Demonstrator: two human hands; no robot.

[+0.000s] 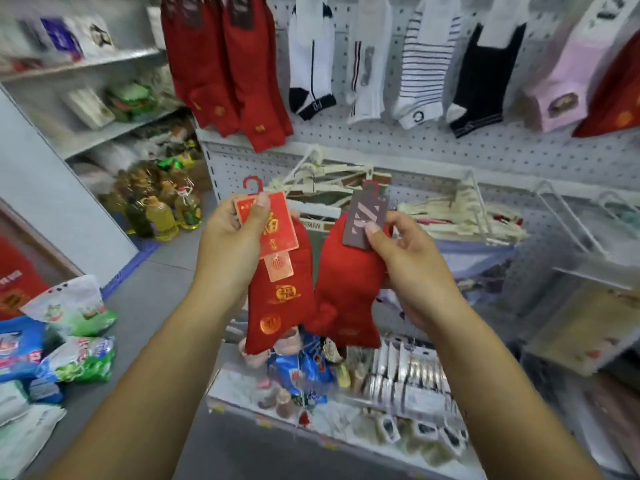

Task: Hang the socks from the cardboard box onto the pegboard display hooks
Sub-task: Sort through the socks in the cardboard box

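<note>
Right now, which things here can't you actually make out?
- Cardboard box: not in the head view at all.
- Hooks carrying the hung red socks: cut off by the top edge.
- Goods on the left shelves: blurred.
- Card print in the left hand: too small to read.

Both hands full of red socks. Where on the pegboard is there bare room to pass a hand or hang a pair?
Bare pegboard runs as a strip under the hanging white socks and striped socks, above the rail of hangers. The upper row is packed. The left hand and right hand each grip a red pair.
</note>
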